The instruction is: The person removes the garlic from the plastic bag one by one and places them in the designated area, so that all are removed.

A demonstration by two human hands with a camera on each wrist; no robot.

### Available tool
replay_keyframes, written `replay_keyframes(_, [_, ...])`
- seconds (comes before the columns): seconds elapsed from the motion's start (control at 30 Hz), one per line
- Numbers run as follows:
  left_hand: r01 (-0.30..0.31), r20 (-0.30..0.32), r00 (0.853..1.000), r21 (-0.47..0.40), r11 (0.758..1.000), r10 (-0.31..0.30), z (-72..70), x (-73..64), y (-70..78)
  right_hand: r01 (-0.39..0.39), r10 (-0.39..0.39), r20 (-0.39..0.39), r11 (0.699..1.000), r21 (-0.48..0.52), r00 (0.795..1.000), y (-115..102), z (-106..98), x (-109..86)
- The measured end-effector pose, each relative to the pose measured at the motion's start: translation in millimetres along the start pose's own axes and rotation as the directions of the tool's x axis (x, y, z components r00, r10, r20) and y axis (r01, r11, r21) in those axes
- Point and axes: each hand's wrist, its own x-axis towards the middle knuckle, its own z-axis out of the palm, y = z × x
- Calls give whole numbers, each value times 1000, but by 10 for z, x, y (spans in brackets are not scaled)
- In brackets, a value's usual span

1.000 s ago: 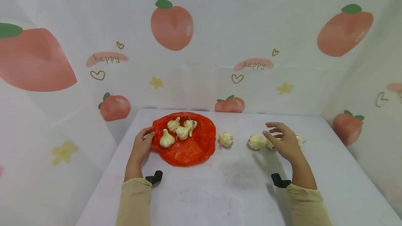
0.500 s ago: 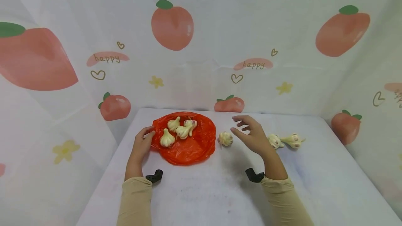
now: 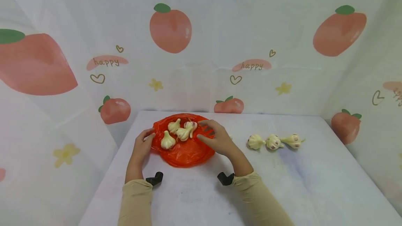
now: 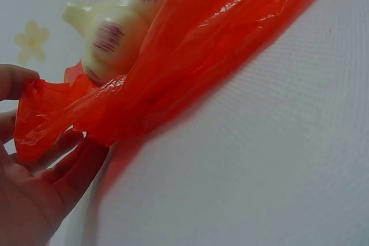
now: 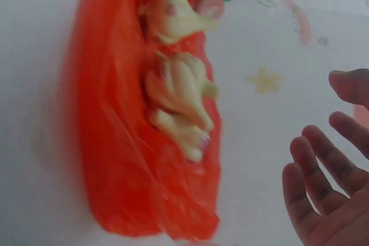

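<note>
A red plastic bag point(image 3: 188, 154) lies spread on the table at centre-left, with several garlic bulbs point(image 3: 168, 141) on it. My left hand point(image 3: 142, 149) is at the bag's left edge; in the left wrist view its fingers point(image 4: 75, 165) grip the crumpled rim, close to a purple-streaked bulb point(image 4: 118, 33). Over the right side of the bag hovers my right hand point(image 3: 220, 141), fingers spread and holding nothing. In the right wrist view that hand point(image 5: 334, 194) is apart from the bag. One garlic bulb point(image 3: 231, 136) beyond the right hand is almost wholly hidden.
Three more garlic bulbs point(image 3: 274, 142) sit in a row on the white table point(image 3: 194, 198) at the right. A white cloth with printed peaches point(image 3: 171, 30) hangs behind and along the sides.
My right hand has swept left from above the row of garlic bulbs to the bag's right side, bringing those bulbs into full view. My left hand has stayed at the bag's edge.
</note>
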Motion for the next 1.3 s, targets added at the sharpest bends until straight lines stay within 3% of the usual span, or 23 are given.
replay_keyframes(0.5, [16,-2,1000,-5,1000,-16,-3,-6,-55,21,-25,126,999,36,992,59,670,249])
replay_keyframes(0.87, [-4,-8,1000,-5,1000,4,10,-8,-5,100,-75,204,988,-117,976,-46,932,404])
replay_keyframes(1.3, [-10,-12,1000,-15,1000,10,12,-31,4,164,-93,255,948,-274,963,-47,1141,562])
